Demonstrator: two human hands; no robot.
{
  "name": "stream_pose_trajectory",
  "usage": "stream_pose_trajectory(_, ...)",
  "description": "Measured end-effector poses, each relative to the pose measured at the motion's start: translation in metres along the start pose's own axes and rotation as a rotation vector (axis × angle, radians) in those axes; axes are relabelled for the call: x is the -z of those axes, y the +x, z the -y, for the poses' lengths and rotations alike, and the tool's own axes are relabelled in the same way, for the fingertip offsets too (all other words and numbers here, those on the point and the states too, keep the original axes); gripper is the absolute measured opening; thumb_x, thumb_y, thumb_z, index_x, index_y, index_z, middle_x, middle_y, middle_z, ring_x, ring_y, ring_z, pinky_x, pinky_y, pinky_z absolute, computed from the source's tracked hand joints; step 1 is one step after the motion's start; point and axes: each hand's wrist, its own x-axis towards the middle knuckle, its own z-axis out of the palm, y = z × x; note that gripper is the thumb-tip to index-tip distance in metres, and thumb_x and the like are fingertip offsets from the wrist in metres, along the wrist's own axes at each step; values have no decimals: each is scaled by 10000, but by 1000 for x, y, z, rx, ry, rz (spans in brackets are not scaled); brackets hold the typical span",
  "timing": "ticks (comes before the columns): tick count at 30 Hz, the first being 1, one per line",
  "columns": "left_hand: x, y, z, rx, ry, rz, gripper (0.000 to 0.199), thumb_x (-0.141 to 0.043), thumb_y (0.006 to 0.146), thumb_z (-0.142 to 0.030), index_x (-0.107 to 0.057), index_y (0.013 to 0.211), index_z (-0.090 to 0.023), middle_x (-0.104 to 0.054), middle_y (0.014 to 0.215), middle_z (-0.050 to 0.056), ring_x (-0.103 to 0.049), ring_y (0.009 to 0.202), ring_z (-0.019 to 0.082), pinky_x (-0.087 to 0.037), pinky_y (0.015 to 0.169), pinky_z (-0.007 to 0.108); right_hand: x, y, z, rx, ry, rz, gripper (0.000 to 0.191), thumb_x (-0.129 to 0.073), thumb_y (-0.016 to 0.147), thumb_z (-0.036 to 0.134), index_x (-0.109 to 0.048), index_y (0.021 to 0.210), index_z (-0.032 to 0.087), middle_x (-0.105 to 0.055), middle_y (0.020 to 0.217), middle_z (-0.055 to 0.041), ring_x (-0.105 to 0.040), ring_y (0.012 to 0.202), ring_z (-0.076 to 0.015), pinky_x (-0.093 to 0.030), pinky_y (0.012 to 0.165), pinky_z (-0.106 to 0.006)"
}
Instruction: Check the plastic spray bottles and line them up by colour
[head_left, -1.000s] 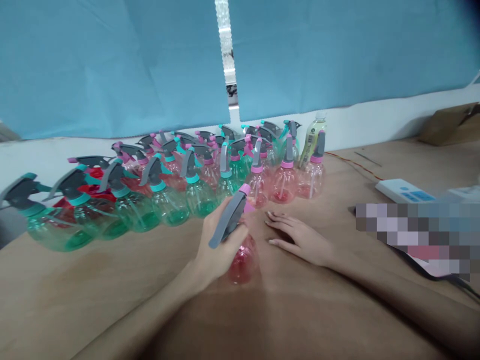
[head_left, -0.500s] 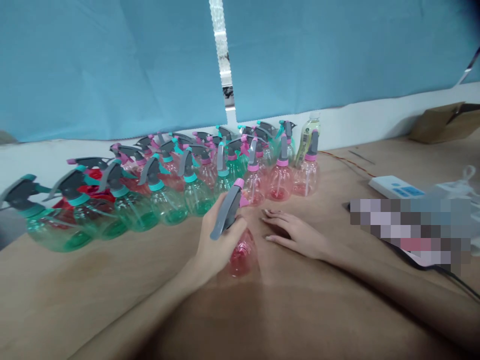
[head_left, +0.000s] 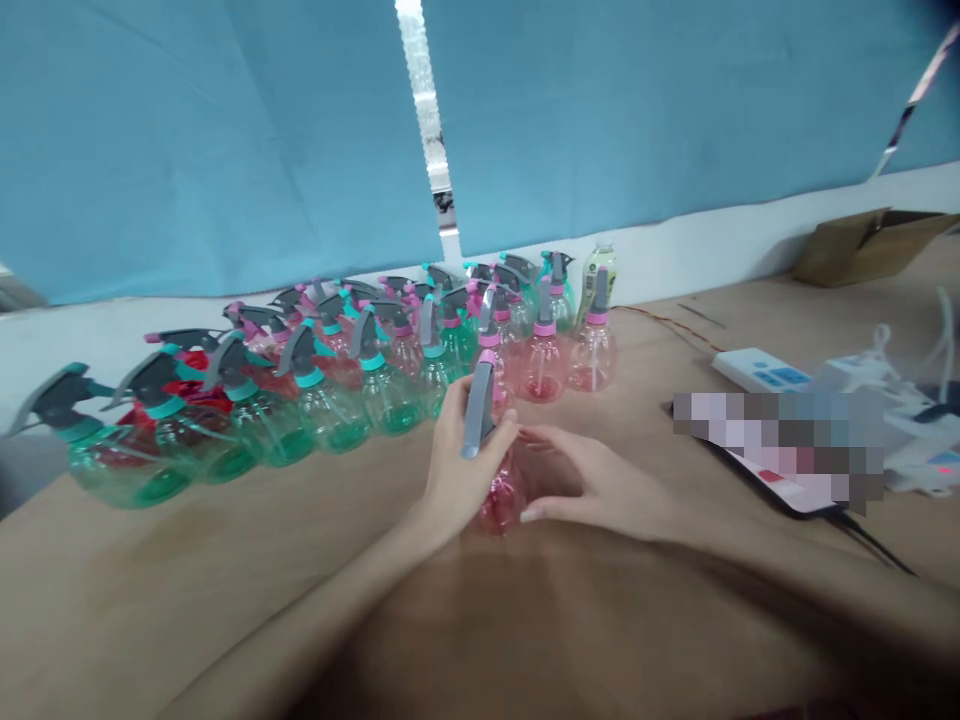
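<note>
A pink see-through spray bottle [head_left: 501,505] with a grey trigger and pink collar stands before me on the brown table [head_left: 247,600]. My left hand [head_left: 465,450] is closed around its neck, just below the spray head. At the bottle's right side is my right hand [head_left: 592,480], thumb and fingers curved apart with a gap between them. Its fingertips are beside the bottle; whether they touch it I cannot tell. Behind stand several green spray bottles [head_left: 337,420] and several pink spray bottles [head_left: 543,370].
A labelled drink bottle [head_left: 600,270] stands at the back of the group. To the right are a white power strip [head_left: 761,370], a blurred-out phone-like device [head_left: 780,460] with a cable, and a cardboard box [head_left: 874,250]. Red material [head_left: 195,385] lies among the left bottles.
My right hand has lifted from lying flat on the table and moved left to the bottle's side. The held bottle is now more upright. The view has shifted slightly right.
</note>
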Motion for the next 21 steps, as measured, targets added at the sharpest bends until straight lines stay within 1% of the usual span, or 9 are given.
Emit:
stream_pose_trajectory(3, -17, 1, -7, 7, 17, 34, 395, -609, 814, -321, -449, 1163, -232, -551, 1124, 65, -559, 999, 216, -444, 894, 398, 8, -12, 10, -14, 15, -19, 800, -692, 693, 554, -385, 1368, 254, -516, 1362, -93, -523, 1194, -303, -450, 956, -476)
stream_pose_trajectory(7, -47, 2, -22, 43, -11, 103, 423, -619, 811, -323, -412, 1167, -230, -538, 1097, 57, -556, 966, 206, -442, 903, 410, 15, -26, 12, -63, -69, -101, 779, -683, 685, 572, -402, 1335, 249, -592, 1253, -100, -581, 1099, -321, -514, 844, -463)
stream_pose_trajectory(9, -62, 3, -29, 67, -48, 133, 449, -628, 806, -329, -391, 1174, -229, -527, 1111, 62, -557, 977, 206, -446, 910, 410, 18, -30, 9, -80, -138, -153, 701, -679, 688, 560, -460, 1269, 234, -608, 1207, -114, -586, 1076, -330, -523, 812, -466)
stream_pose_trajectory(11, -77, 7, -34, 76, -78, 162, 475, -642, 796, -340, -379, 1177, -233, -521, 1125, 67, -558, 1002, 213, -450, 919, 416, 22, -33, 5, -117, -219, -186, 587, -667, 706, 518, -520, 1183, 208, -610, 1177, -136, -582, 1065, -341, -518, 813, -481)
stream_pose_trajectory(14, -97, 15, -38, 60, -98, 211, 485, -661, 780, -349, -389, 1165, -234, -517, 1151, 78, -557, 1046, 233, -446, 943, 442, 32, -36, -4, -190, -309, -193, 469, -644, 725, 425, -556, 1115, 181, -614, 1139, -150, -588, 1034, -346, -508, 820, -494)
stream_pose_trajectory(16, -107, 21, -39, 53, -94, 247, 559, -696, 747, -347, -381, 1194, -226, -498, 1212, 100, -532, 1114, 262, -425, 978, 473, 42, -38, -12, -186, -313, -198, 428, -635, 726, 382, -560, 1103, 194, -618, 1121, -131, -604, 994, -321, -510, 811, -470)
stream_pose_trajectory(18, -113, 23, -35, 43, -98, 305, 699, -725, 717, -354, -330, 1280, -230, -439, 1318, 123, -478, 1202, 292, -391, 1022, 500, 56, -38, -21, -156, -273, -211, 420, -632, 736, 367, -548, 1116, 209, -615, 1117, -111, -621, 948, -287, -519, 786, -429)
stream_pose_trajectory(19, -115, 23, -31, 31, -103, 336, 764, -728, 713, -365, -289, 1326, -240, -397, 1370, 128, -445, 1243, 301, -371, 1043, 509, 65, -37, -26, -145, -248, -224, 435, -634, 740, 373, -537, 1130, 208, -613, 1118, -110, -627, 930, -276, -521, 774, -414)
stream_pose_trajectory(21, -116, 19, -19, 14, -99, 391, 786, -681, 761, -393, -222, 1385, -257, -300, 1455, 128, -354, 1327, 303, -323, 1087, 510, 85, -33, -35, -194, -211, -270, 531, -657, 728, 407, -491, 1183, 190, -617, 1110, -123, -634, 906, -280, -525, 741, -407)
